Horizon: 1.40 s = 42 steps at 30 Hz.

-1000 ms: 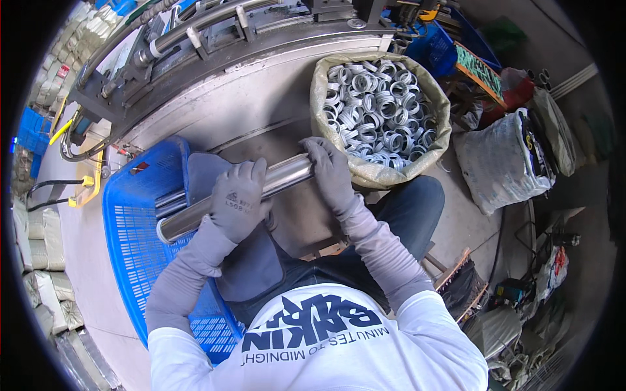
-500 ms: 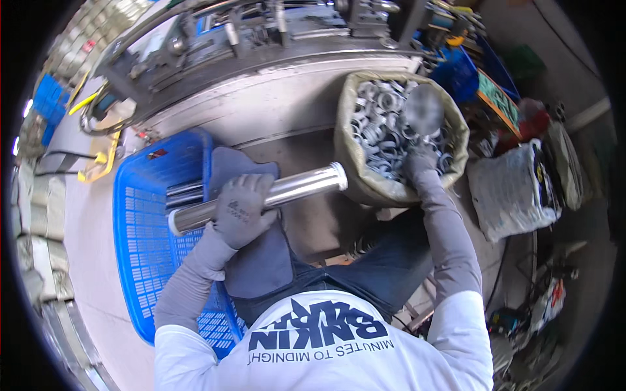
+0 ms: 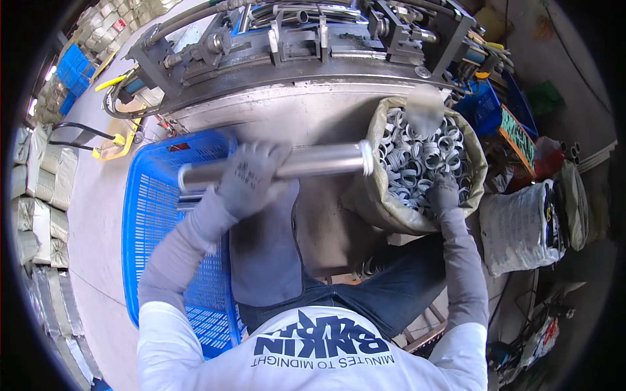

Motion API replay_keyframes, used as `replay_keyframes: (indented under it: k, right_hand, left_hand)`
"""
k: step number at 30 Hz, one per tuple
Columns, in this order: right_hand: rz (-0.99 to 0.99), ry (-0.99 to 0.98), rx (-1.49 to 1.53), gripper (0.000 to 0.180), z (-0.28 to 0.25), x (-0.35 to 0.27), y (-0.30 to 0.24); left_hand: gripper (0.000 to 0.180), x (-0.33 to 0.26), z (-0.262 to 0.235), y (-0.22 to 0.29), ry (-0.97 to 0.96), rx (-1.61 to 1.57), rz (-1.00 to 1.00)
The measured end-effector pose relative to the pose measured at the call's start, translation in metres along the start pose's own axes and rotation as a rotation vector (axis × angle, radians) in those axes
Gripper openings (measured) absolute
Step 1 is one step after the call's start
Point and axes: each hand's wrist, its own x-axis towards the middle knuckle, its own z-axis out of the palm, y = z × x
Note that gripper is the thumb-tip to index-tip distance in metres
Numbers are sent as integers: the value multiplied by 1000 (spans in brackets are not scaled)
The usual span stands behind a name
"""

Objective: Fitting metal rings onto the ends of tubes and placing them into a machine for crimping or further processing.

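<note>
My left hand (image 3: pixel 251 182), in a grey glove, is closed around a shiny metal tube (image 3: pixel 319 161). The tube lies level over the blue basket's edge, with a pale ring at each end; its right end reaches the rim of the sack. My right hand (image 3: pixel 445 193), also gloved, is down among loose grey rings (image 3: pixel 409 156) inside the woven sack (image 3: pixel 381 212). Its fingers are curled and partly hidden, so what they grip cannot be made out. A blurred pale oval (image 3: pixel 425 109) covers part of the sack's far side; its kind is unclear.
A blue plastic basket (image 3: pixel 134 241) at left holds more tubes. Beyond it, a metal machine bench (image 3: pixel 293 72) runs across. A grey pad (image 3: pixel 267 260) lies beside my leg. Right of the sack stands a white woven bundle (image 3: pixel 515 228); blue bins (image 3: pixel 482 107) are behind.
The view has shifted, so the bench and sack sit lower in it. The tube has turned closer to level, its right end now at the sack. My right hand stays among the rings.
</note>
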Motion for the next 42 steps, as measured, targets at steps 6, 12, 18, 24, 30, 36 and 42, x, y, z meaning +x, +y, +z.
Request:
replay_keyframes:
  k: [6, 12, 18, 24, 30, 36, 42]
  right_hand:
    - [249, -10, 1573, 46, -60, -8, -81]
    - [127, -99, 1724, 43, -53, -5, -105]
    - [216, 67, 1796, 57, -65, 1, -99]
    - [317, -75, 1883, 46, -50, 9, -92]
    - [210, -104, 1943, 52, -55, -7, -95]
    - [-71, 26, 1346, 52, -42, -2, -111]
    - [-45, 94, 1052, 46, -32, -11, -122]
  left_hand:
    - [68, 156, -9, -71, 441, 406, 15]
    - [67, 286, -7, -124, 302, 570, -259]
    - [68, 321, 29, -172, 85, 539, -322]
    - [64, 275, 62, -189, 485, 677, 36]
    - [32, 41, 96, -127, 353, -93, 71]
    - [33, -209, 208, -255, 74, 131, -696]
    - [54, -298, 319, -296, -589, 325, -777]
